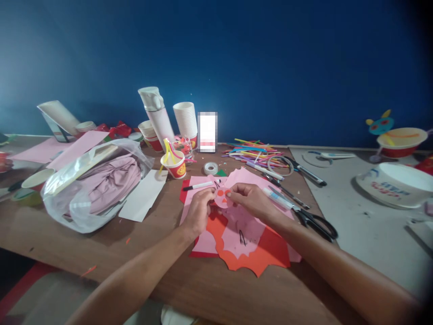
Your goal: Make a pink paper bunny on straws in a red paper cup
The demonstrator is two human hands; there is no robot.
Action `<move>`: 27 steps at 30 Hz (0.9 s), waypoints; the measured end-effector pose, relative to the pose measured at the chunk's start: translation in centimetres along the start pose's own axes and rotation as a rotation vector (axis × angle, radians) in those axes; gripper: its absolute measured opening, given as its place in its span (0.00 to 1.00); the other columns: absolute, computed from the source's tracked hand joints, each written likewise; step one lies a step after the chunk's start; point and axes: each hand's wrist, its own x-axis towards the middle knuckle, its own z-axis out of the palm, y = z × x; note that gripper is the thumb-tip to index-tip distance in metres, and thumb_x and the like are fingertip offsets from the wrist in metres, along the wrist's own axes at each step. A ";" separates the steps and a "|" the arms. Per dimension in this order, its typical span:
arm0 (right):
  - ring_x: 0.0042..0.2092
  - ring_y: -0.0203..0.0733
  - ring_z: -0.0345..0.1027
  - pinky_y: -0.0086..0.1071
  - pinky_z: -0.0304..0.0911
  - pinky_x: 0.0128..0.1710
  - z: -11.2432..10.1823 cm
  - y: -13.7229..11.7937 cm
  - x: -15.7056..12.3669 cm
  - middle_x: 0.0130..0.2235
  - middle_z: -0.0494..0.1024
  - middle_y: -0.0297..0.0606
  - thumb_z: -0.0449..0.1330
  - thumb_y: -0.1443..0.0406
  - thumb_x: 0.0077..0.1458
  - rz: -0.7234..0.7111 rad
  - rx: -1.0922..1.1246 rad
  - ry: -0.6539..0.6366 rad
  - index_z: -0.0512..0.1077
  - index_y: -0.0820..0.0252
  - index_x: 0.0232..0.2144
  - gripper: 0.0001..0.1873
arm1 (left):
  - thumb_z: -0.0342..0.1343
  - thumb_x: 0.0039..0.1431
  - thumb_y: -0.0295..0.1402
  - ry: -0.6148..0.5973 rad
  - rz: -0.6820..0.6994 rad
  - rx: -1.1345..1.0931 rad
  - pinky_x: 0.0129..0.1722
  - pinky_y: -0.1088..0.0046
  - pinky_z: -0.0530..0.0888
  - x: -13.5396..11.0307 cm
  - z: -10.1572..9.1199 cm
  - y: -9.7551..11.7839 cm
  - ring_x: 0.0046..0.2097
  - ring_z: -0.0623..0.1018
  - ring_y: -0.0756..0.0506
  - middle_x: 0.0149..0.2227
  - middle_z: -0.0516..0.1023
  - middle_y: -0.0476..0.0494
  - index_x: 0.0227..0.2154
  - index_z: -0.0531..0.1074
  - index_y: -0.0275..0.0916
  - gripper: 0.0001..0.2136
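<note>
A round pink paper face (223, 201) with orange spots for eyes and a small orange piece below them is held up over the sheets. My left hand (202, 207) pinches its left edge, fingers curled. On the other side my right hand (248, 197) grips the right edge between thumb and forefinger. Beneath both hands lie pink paper (241, 225) with black marks and orange paper (243, 266) with a scalloped cut edge. A white marker with a black cap (202, 185) rests just beyond my left hand.
Black-handled scissors (316, 223) lie right of the papers. Behind are a tape roll (210, 169), a paper cup (173, 164) with bent straws, loose coloured straws (253, 151) and a tilted flask (157, 113). A plastic bag (101, 180) with pink cloth sits left; a bowl (395, 185) right.
</note>
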 end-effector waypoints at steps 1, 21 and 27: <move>0.24 0.33 0.61 0.28 0.54 0.25 0.0 0.0 0.0 0.23 0.72 0.32 0.55 0.60 0.49 0.001 -0.001 0.000 0.68 0.60 0.21 0.11 | 0.54 0.44 0.32 -0.011 0.007 -0.014 0.23 0.75 0.66 0.0 0.0 0.0 0.21 0.66 0.52 0.20 0.66 0.53 0.21 0.67 0.36 0.04; 0.22 0.31 0.57 0.26 0.51 0.22 0.2 0.1 -0.1 0.21 0.70 0.32 0.55 0.60 0.49 0.004 -0.018 0.015 0.69 0.61 0.22 0.11 | 0.60 0.46 0.40 0.065 0.111 0.235 0.25 0.77 0.60 -0.1 0.3 0.7 0.24 0.62 0.53 0.19 0.64 0.53 0.18 0.68 0.35 0.13; 0.24 0.32 0.61 0.26 0.54 0.24 0.1 -0.1 -0.1 0.21 0.71 0.31 0.55 0.61 0.49 0.005 -0.003 0.018 0.69 0.61 0.21 0.10 | 0.62 0.44 0.41 0.021 0.056 0.152 0.24 0.78 0.60 -0.1 0.4 0.7 0.23 0.62 0.54 0.19 0.65 0.53 0.19 0.68 0.35 0.14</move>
